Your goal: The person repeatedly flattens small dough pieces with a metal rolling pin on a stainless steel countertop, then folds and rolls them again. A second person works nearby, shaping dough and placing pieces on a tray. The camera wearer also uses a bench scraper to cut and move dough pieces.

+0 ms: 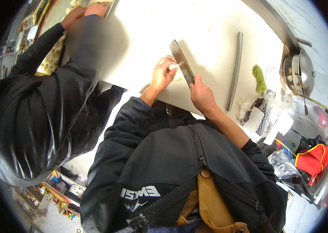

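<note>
My right hand point(202, 96) grips the handle of a broad cleaver point(182, 62), its blade standing edge-down over the pale worktop point(161, 93). Just left of the blade, the fingers of my left hand point(162, 73) curl round a piece of white dough point(173, 67). A flatter pale bit of dough point(178, 76) lies under those fingers, close beside the cleaver. Glare washes out much of the surface, so the dough's full outline and the blade's contact with it are hard to make out.
A grey metal rod point(235, 71) lies to the right, with a green cloth-like piece point(259, 78) and plastic bags point(268, 115) beyond it. A lidded pot point(300, 72) stands at the far right. On the left a co-worker point(50, 116) leans over a tray of dough pieces point(52, 58).
</note>
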